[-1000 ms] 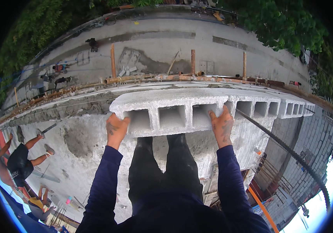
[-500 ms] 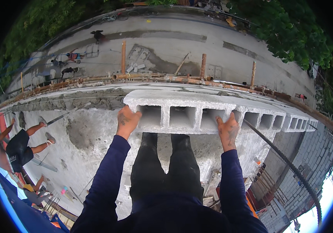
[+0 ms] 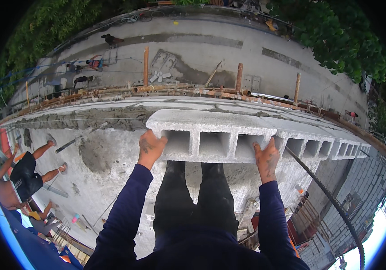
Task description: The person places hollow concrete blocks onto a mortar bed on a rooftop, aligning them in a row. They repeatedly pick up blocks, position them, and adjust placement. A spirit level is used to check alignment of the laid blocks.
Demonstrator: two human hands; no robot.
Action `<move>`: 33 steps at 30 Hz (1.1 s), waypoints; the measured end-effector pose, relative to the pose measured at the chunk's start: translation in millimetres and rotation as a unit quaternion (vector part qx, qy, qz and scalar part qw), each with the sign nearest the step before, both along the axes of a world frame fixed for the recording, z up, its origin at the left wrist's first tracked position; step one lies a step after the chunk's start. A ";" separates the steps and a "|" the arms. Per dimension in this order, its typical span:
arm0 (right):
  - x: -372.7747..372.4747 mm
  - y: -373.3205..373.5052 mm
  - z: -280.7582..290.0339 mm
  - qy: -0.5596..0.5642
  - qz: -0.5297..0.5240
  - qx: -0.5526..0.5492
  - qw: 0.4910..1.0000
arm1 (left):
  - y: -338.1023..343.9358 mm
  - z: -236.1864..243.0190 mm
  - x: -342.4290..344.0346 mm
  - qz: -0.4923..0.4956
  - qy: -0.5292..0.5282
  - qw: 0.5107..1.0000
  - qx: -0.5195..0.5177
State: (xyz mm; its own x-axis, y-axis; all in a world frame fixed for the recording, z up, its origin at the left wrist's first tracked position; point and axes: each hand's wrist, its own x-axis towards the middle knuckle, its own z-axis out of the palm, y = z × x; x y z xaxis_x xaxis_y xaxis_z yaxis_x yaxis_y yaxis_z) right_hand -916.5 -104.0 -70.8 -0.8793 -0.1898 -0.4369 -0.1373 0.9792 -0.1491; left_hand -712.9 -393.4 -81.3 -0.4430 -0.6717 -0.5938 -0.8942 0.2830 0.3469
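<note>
Both my hands grip a pale grey hollow concrete block (image 3: 211,117) with three openings facing me. My left hand (image 3: 151,147) is closed on its left end. My right hand (image 3: 266,155) is closed on the right end, by the opening there. The block sits at the top of a wall, beside a grey mortar bed (image 3: 89,118), and meets a row of similar blocks (image 3: 315,134) on the right. A dark rebar (image 3: 329,191) slants down from that row. A thin string runs along the mortar on the left.
Rusty scaffold pipes (image 3: 188,87) run beyond the wall, above a concrete street (image 3: 202,38) with people and bicycles far below. My legs are under the block. Shirtless co-workers (image 3: 24,175) work at left on a grey concrete surface (image 3: 85,189). A block wall (image 3: 355,198) stands at lower right.
The block and both my hands have shifted right in the view, as has much of the background; the grip is unchanged. The co-worker at left has moved slightly.
</note>
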 end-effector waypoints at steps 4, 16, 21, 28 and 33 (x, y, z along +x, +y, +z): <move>-0.8 -3.8 3.5 0.016 0.013 -0.013 1.000 | 1.5 0.4 -1.2 0.011 -0.011 1.000 -0.008; 3.2 -1.1 -3.9 0.053 0.031 -0.013 0.998 | 0.2 -8.2 0.3 0.013 0.024 1.000 -0.003; -2.1 -4.9 -8.5 0.089 0.017 -0.039 0.995 | 4.8 -8.1 -3.3 0.054 0.017 0.998 -0.001; -7.4 -10.4 -20.1 0.062 0.004 0.054 0.997 | 3.4 -4.8 -4.8 0.032 -0.005 0.999 -0.022; -8.6 -12.1 -19.3 0.065 0.009 0.085 0.994 | -1.6 -9.6 -8.9 0.005 -0.024 0.999 -0.023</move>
State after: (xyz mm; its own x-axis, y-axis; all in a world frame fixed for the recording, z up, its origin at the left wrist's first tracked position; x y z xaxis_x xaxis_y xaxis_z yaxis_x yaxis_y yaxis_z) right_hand -925.1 -116.1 -90.1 -0.9275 -0.1385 -0.3473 -0.1616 0.9861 0.0383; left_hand -721.7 -395.0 -90.9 -0.4075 -0.7035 -0.5822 -0.9125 0.2884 0.2902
